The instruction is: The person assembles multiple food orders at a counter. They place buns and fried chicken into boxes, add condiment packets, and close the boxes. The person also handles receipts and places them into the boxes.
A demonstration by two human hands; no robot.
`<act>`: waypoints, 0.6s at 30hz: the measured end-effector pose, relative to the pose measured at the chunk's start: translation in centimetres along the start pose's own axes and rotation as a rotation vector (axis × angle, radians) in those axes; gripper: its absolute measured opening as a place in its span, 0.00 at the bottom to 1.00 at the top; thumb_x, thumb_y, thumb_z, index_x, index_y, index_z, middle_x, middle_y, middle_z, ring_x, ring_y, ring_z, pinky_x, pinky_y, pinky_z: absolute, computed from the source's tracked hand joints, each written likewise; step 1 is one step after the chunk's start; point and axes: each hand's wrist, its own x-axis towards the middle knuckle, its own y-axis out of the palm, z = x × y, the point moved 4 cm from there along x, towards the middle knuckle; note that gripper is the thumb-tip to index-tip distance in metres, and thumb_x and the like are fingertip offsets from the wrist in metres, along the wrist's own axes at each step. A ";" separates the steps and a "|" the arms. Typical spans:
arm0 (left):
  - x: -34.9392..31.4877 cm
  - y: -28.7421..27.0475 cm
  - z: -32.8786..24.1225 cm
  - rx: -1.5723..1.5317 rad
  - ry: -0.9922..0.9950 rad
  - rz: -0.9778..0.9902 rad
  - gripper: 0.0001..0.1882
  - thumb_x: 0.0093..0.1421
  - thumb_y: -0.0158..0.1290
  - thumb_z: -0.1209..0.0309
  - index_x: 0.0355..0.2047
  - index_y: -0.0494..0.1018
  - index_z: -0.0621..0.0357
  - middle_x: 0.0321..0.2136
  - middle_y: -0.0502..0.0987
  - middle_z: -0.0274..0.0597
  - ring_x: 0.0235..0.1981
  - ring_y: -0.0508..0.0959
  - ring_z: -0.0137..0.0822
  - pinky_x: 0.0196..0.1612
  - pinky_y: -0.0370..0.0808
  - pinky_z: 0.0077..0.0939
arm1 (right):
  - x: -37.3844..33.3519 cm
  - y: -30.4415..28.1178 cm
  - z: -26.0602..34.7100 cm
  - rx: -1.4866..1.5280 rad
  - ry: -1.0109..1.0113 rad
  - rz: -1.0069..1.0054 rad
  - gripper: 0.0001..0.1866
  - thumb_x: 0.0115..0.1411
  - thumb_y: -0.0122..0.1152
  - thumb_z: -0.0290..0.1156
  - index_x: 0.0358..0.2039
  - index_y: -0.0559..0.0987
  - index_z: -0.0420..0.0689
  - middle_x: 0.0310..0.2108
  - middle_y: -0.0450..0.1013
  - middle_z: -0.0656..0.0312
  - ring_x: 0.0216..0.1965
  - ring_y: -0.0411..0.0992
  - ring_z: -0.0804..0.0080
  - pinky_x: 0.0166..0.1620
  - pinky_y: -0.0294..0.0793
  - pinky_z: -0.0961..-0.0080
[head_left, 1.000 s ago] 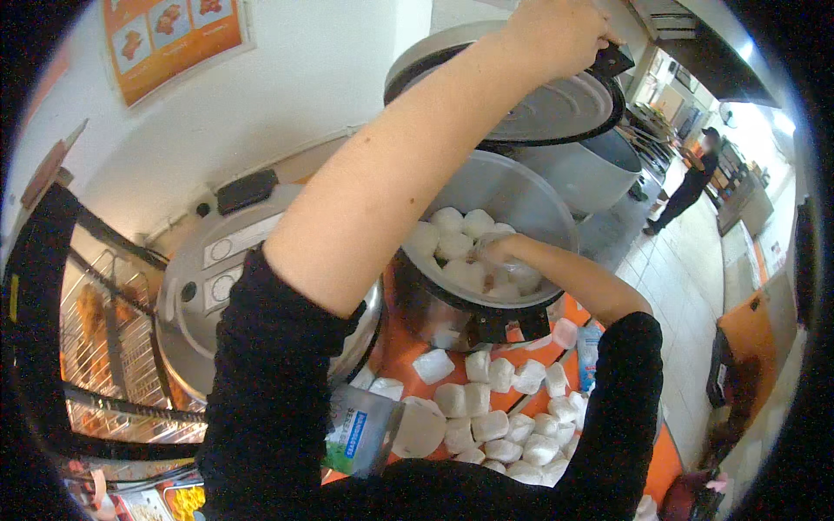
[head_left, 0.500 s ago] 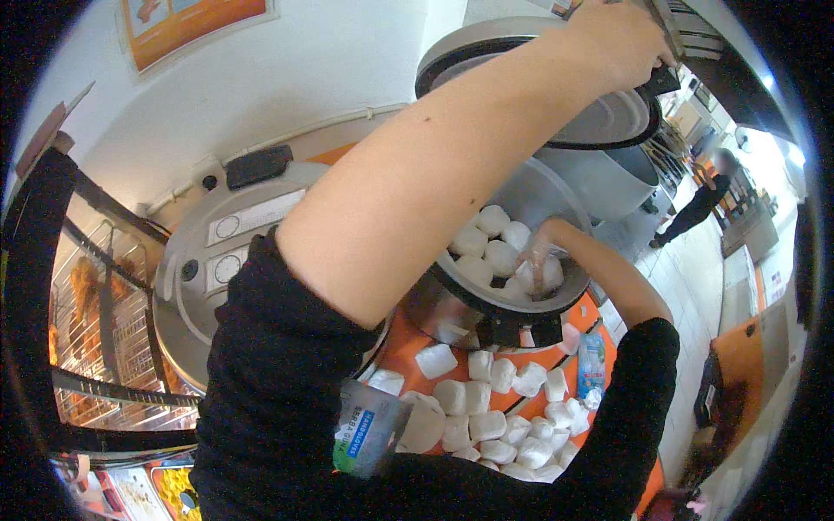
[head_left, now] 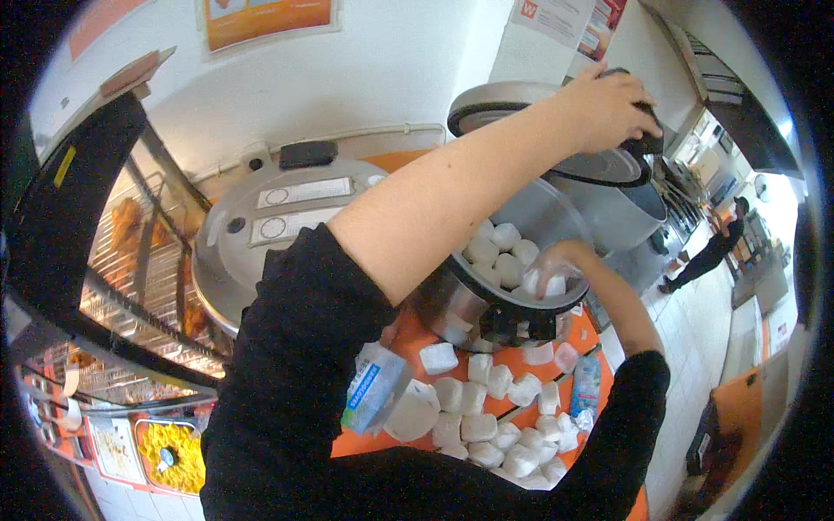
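Note:
My left hand (head_left: 617, 108) reaches up across the view and grips the black handle (head_left: 645, 130) of a round grey lid (head_left: 599, 169). The lid is raised over an open metal pot (head_left: 452, 304). Inside the pot lie several white wrapped bundles (head_left: 508, 271). My right hand (head_left: 560, 260), apparently in a clear plastic glove, is down in the pot with its fingers around a white bundle (head_left: 546, 285). What is inside the wrappings is hidden. More white bundles (head_left: 478, 427) lie loose on the orange table (head_left: 426, 334) in front of the pot.
A closed pot lid (head_left: 252, 200) is on the left, beside a heated cabinet (head_left: 143, 252) with food on racks. A glove box (head_left: 380, 388) and a blue packet (head_left: 586, 386) flank the bundles. Yellow food fills a tray (head_left: 169, 456). A person (head_left: 714, 247) stands far right.
My left hand and the lid are lower over the pot. My right hand stays in the pot at the bundles. The whole view has turned a little to the left.

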 end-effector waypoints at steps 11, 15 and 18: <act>-10.4 3.4 -14.3 0.062 0.393 0.050 0.19 0.60 0.45 0.57 0.51 0.72 0.28 0.54 0.70 0.31 0.62 0.63 0.43 0.62 0.50 0.70 | -15.5 15.4 -2.8 -0.040 -0.391 -1.692 0.30 0.48 0.65 0.44 0.52 0.75 0.44 0.47 0.75 0.53 0.47 0.74 0.57 0.48 0.73 0.64; -14.7 2.2 -22.5 0.043 0.447 0.682 0.19 0.60 0.48 0.57 0.52 0.73 0.37 0.51 0.73 0.35 0.54 0.69 0.43 0.55 0.59 0.59 | -14.5 24.1 9.6 0.250 -0.677 -1.867 0.27 0.52 0.63 0.43 0.50 0.74 0.43 0.44 0.75 0.55 0.42 0.74 0.59 0.43 0.74 0.66; -13.1 -6.3 -24.1 -0.235 0.279 0.956 0.19 0.60 0.50 0.57 0.49 0.77 0.47 0.41 0.80 0.42 0.44 0.78 0.48 0.45 0.72 0.51 | -14.0 30.7 22.2 0.211 -0.978 -1.836 0.25 0.54 0.62 0.43 0.48 0.73 0.42 0.42 0.74 0.56 0.39 0.74 0.60 0.40 0.75 0.68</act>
